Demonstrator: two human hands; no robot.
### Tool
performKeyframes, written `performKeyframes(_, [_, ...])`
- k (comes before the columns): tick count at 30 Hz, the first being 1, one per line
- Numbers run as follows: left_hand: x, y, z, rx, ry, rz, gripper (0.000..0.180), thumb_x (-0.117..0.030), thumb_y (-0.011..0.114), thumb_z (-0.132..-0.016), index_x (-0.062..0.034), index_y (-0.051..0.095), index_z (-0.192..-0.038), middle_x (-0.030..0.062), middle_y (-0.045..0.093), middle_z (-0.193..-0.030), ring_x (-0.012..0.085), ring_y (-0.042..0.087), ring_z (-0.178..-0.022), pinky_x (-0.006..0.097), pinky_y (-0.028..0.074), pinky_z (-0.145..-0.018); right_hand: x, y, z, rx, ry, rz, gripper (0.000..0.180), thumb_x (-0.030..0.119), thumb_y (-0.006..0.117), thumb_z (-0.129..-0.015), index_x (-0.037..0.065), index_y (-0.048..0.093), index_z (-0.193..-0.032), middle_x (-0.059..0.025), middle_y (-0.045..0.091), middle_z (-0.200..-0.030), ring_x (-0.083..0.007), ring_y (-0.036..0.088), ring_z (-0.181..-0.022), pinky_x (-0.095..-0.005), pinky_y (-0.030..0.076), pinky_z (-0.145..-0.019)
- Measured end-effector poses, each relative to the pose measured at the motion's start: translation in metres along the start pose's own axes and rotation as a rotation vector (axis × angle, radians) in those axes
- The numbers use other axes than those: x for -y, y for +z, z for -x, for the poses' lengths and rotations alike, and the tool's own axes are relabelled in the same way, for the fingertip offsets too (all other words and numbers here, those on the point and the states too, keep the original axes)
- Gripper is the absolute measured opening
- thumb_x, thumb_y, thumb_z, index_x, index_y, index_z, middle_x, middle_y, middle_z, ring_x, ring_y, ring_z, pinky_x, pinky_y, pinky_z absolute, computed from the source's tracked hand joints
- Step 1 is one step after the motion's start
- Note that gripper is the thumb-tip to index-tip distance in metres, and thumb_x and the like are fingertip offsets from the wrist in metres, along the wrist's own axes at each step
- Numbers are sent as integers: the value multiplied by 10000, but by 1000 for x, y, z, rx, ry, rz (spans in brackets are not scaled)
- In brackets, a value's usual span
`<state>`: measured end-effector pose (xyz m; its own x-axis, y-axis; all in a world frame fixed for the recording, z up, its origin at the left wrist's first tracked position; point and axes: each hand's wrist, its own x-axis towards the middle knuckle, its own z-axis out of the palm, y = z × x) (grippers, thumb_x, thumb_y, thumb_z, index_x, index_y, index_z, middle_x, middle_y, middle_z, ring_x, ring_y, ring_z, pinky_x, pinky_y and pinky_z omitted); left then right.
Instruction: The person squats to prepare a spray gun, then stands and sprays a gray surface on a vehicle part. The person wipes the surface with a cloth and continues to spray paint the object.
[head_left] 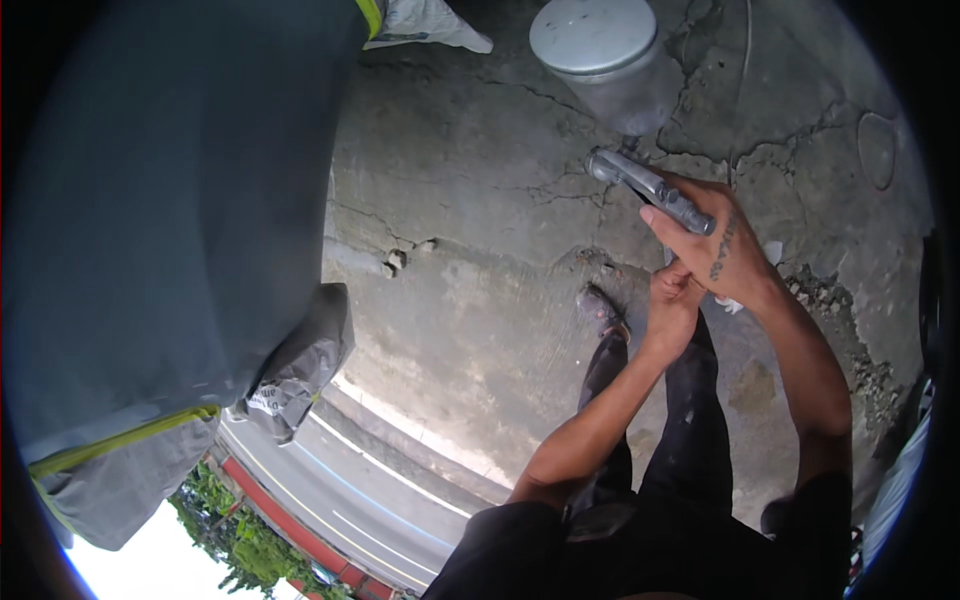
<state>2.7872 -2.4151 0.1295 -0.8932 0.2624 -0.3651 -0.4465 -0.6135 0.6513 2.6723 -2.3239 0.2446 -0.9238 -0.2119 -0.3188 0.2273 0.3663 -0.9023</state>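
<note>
My right hand (735, 245) is wrapped round the grip of a metal spray gun (665, 195). On top of the gun sits a cloudy cup (625, 95) with a round white lid (594, 35). The gun's nozzle points left, toward a large dark grey panel (190, 220) some way off. Just below the right hand, my left hand (676, 295) is closed at the lower end of the grip. What its fingers hold is hidden; it may touch the right hand, but I cannot tell.
Grey masking sheets (135, 475) with yellow-green tape (130, 438) edge the panel, and crumpled sheeting (310, 355) hangs at its lower corner. The concrete floor (470, 190) is cracked, with loose chunks (397, 260) and rubble (825, 298). A road (340, 500) runs beyond.
</note>
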Motion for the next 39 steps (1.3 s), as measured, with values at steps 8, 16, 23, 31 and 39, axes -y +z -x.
performKeyframes(8, [-6, 7, 6, -53, 12, -63, 129, -16, 611, -1000, 12, 728, -1048, 19, 750, -1031, 76, 663, -917, 241, 504, -836, 2, 1, 4, 2, -87, 8, 439, 188, 676, -926, -56, 627, -1288, -235, 726, -1067, -296, 728, -949, -377, 538, -857])
performKeyframes(16, [-21, 16, 12, -70, 88, -178, 139, -65, 632, -1011, 14, 715, -1089, 16, 737, -1041, 80, 648, -942, 253, 505, -859, 15, -6, 11, -41, -240, -120, 442, 152, 663, -898, -79, 631, -1273, -197, 720, -986, -241, 696, -857, -370, 531, -799])
performKeyframes(23, [-94, 58, 13, -3, 153, -306, 329, -122, 591, -1045, 20, 598, -1342, 60, 595, -1250, 120, 571, -1057, 282, 473, -903, 68, -34, 18, -120, -376, -248, 310, 94, 683, -875, -70, 683, -1139, -119, 702, -876, -157, 645, -730, -307, 505, -665])
performKeyframes(31, [-47, -35, 73, -8, -85, -879, 394, -182, 623, -1018, -41, 577, -1383, 129, 637, -1185, 264, 646, -1012, 363, 511, -906, 134, -50, 15, -312, -387, -306, 218, 236, 639, -944, 23, 680, -951, 16, 556, -658, -38, 463, -557, -230, 350, -525])
performKeyframes(39, [61, -207, 304, 242, -1100, -1696, 970, -581, 677, -883, -258, 142, -1625, 315, 438, -1471, 578, 480, -1300, 626, 451, -1032, 144, -56, 0, -168, -542, -239, 209, 165, 742, -892, -7, 706, -1004, -12, 605, -689, -97, 544, -590, -272, 406, -539])
